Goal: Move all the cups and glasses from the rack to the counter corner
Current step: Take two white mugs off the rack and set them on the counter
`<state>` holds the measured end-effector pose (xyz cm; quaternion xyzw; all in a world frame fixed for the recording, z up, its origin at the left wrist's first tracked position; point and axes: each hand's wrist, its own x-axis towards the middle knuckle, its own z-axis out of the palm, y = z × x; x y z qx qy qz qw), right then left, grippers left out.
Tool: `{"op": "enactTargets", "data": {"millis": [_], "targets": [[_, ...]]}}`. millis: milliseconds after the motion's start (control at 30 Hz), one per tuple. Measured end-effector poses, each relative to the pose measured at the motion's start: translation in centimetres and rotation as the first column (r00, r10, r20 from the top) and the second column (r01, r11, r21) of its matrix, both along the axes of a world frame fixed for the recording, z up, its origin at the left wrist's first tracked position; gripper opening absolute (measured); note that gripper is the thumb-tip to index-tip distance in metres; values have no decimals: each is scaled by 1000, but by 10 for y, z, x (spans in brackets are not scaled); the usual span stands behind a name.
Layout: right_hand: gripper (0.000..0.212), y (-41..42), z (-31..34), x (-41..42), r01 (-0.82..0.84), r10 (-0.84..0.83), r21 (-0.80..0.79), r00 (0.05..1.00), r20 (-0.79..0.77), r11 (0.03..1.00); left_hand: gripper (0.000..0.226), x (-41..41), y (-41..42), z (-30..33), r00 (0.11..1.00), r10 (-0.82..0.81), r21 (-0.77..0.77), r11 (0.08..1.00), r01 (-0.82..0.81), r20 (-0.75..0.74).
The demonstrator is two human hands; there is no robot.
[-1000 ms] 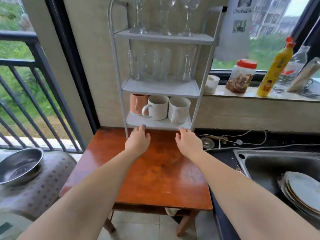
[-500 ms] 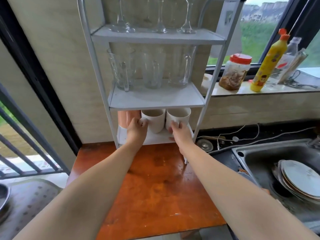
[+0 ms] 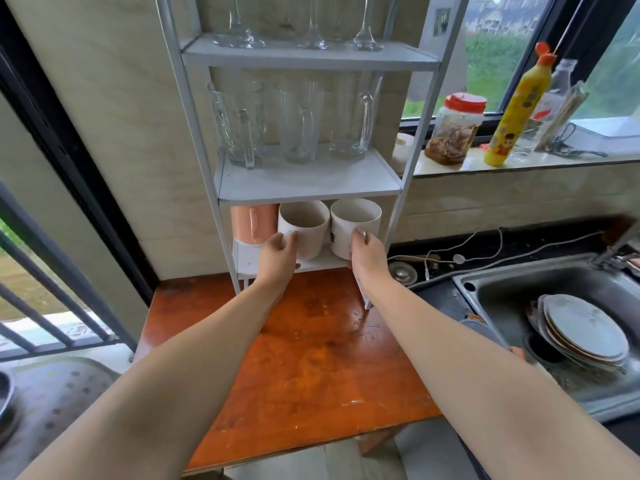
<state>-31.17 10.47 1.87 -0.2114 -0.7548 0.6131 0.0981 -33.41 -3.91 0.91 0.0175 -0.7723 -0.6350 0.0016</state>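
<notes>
A white three-shelf rack stands at the back of an orange wooden table. On its bottom shelf, my left hand grips a white mug and my right hand grips a second white mug. A pink mug stands at that shelf's left end. Three clear glass mugs line the middle shelf. Stemmed wine glasses stand on the top shelf, their bowls cut off by the frame.
Right of the table, a black counter carries cables and a steel sink with stacked plates. The window sill holds a red-lidded jar, a yellow bottle and a small white cup. A railing lies left.
Both hands rose from the table's back edge to the bottom shelf and closed round the two white mugs. The view moved closer to the rack.
</notes>
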Motion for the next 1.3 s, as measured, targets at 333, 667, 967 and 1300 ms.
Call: {"op": "enactTargets", "data": {"millis": [333, 667, 967, 1300], "targets": [[37, 12, 4, 74, -57, 61, 36, 990, -128, 998, 29, 66, 7, 0, 993, 101, 27, 995, -99, -67], [41, 98, 3, 204, 120, -107, 69, 979, -173, 990, 39, 172, 84, 1, 994, -5, -41, 999, 0, -111], [34, 212, -8, 376, 509, -504, 6, 853, -138, 861, 31, 292, 212, -9, 925, -368, -10, 929, 369, -92], [30, 285, -13, 539, 894, -892, 31, 447, -61, 446, 34, 393, 346, -4, 597, -801, -17, 598, 801, -37]]}}
